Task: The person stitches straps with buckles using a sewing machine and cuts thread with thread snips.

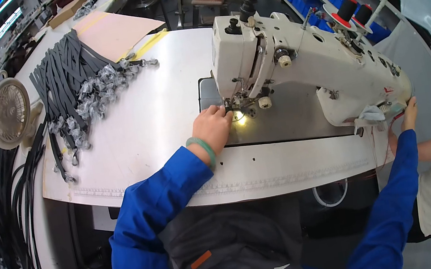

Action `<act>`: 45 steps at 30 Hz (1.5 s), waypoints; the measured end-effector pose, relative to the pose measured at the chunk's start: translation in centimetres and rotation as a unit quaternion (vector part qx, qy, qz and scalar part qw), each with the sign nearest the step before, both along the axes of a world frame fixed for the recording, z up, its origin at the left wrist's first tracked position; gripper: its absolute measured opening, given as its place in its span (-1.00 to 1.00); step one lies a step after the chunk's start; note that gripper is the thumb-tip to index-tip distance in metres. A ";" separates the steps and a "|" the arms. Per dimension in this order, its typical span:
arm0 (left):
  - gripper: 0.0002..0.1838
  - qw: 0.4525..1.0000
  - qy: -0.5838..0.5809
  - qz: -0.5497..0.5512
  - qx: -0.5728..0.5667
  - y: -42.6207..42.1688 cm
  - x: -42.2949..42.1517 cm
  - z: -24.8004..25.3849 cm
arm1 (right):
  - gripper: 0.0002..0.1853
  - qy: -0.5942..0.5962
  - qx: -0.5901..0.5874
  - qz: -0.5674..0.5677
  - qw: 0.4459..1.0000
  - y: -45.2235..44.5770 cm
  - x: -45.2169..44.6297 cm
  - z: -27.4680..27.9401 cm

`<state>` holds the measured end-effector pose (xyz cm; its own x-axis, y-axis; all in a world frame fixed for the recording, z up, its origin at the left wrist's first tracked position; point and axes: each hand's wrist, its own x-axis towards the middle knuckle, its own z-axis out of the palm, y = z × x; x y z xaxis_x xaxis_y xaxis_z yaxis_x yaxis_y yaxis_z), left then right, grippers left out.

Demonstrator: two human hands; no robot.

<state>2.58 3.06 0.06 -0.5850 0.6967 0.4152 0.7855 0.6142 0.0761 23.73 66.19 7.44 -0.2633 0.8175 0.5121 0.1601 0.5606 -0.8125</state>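
Observation:
A white industrial sewing machine (292, 49) stands on the table in front of me. My left hand (211, 128), with a green bangle (204, 150) at its wrist, is beside the lit needle area. Its fingers are bent and close together at the presser foot (234, 103); a small dark piece shows at the fingertips, too hidden to name. My right hand (409, 113) reaches to the machine's right end, its fingers curled round the handwheel side. The wheel itself is mostly hidden.
Grey straps (61, 69) with clear plastic-wrapped ends lie at the left, beside a pink sheet (115, 33). A small fan (9, 112) and long black straps (11, 195) are farther left. Thread spools (345, 10) stand behind the machine. Another person's arm (429, 150) is at the right.

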 end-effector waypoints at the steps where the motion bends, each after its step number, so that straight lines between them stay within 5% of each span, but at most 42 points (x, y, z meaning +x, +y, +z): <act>1: -0.72 1.000 0.003 0.003 0.002 0.0 0.2 0.0 | -0.41 -0.006 0.014 -0.003 1.000 -0.2 -0.2 0.9; 11: -0.78 0.999 0.025 -0.043 -0.001 -0.5 -0.4 -0.4 | -0.44 -0.157 0.049 -0.064 0.984 0.6 0.1 3.2; 14: -0.93 0.993 0.081 -0.061 0.053 -0.3 -0.7 -1.1 | -0.45 -0.105 -0.044 -0.010 0.993 1.3 0.9 0.6; 17: -0.93 0.995 0.072 -0.060 0.042 -0.3 -0.6 -0.8 | -0.46 0.008 -0.035 0.013 0.999 1.6 0.9 -3.5; 21: -0.84 0.998 0.044 -0.043 0.026 -0.4 -0.4 -0.5 | -0.45 0.043 -0.027 -0.041 0.998 -1.7 -0.2 -2.1; 24: -0.86 0.996 0.059 -0.046 0.046 -0.3 -0.3 -0.5 | -0.45 0.009 0.104 -0.063 0.993 0.1 -0.4 0.2; 27: -0.74 0.999 0.032 -0.036 0.024 -0.4 -0.4 -0.2 | -0.45 -0.140 0.029 -0.036 0.989 1.0 -0.1 3.0; 34: -0.71 1.000 0.009 -0.002 -0.018 -0.3 0.1 0.3 | -0.43 -0.032 -0.039 -0.039 0.998 0.1 0.6 -1.7; 39: -0.69 0.999 0.011 -0.007 -0.031 -0.4 0.5 0.4 | -0.44 0.074 -0.072 -0.043 0.994 -9.4 -0.4 -0.9; 45: -0.70 0.998 0.035 -0.032 -0.031 -0.6 0.1 0.0 | -0.48 0.155 -0.111 0.098 0.977 -4.3 -0.7 -3.4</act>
<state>2.73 2.50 0.05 -0.5099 0.7568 0.4090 0.8251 0.5647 -0.0163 23.05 61.92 4.02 -0.2869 0.8666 0.4083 -0.2060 0.3604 -0.9098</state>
